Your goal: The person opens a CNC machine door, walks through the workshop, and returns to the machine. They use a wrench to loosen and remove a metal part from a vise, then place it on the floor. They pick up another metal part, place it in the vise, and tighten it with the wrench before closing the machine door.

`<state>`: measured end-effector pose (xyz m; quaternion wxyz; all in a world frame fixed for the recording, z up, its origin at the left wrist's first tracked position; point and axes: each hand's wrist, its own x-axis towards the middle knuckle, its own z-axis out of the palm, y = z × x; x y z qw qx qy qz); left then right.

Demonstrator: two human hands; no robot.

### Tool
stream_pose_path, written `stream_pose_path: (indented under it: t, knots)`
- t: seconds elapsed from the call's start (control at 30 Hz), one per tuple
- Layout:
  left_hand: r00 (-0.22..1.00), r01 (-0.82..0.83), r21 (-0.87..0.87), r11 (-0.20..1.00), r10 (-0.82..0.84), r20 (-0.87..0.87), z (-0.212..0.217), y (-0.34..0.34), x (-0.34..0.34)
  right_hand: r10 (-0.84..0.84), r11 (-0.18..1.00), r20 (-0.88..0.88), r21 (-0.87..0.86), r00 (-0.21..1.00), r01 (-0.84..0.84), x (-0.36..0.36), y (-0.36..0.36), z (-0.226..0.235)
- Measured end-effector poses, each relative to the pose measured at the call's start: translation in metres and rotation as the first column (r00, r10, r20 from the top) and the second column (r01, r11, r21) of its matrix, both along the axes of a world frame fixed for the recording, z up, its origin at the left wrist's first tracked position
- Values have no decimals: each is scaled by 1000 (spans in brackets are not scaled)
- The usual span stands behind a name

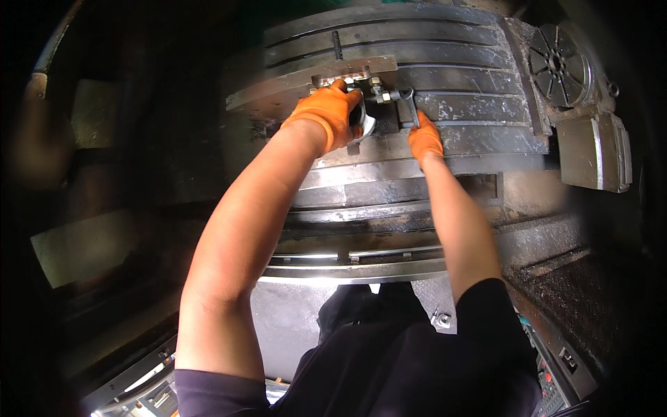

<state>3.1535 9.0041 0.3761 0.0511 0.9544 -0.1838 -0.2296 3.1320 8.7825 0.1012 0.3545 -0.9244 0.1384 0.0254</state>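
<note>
My right hand (426,139), in an orange glove, is closed round the handle of a wrench (413,109). The wrench's jaw end sits at a horizontal bolt (396,95) on the clamped fixture. Also gloved in orange, my left hand (326,115) curls round a dark round part with a shiny, pale curved edge (369,126); the palm hides most of it. Just beyond my left fingers are several nuts and bolts (376,83) and a long flat metal plate (264,97) standing across the slotted machine table (458,76). A threaded stud (337,44) rises behind the plate.
At the right end of the table are a round slotted disc (556,64) and a box-shaped metal housing (594,151). A metal rail (361,270) runs along the near side, in front of my body. Dark machine panels fill the left.
</note>
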Motion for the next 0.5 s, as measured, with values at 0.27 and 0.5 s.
stream_pose_path:
  t: [0.27, 0.5]
  knots:
    - [998, -36, -6, 999, 35, -50, 10, 3, 0, 29, 1000, -26, 6, 999, -29, 33, 28, -24]
    - [1000, -11, -106, 994, 9, -16, 4, 11, 3, 163, 986, 109, 22, 981, -166, 39, -19, 8]
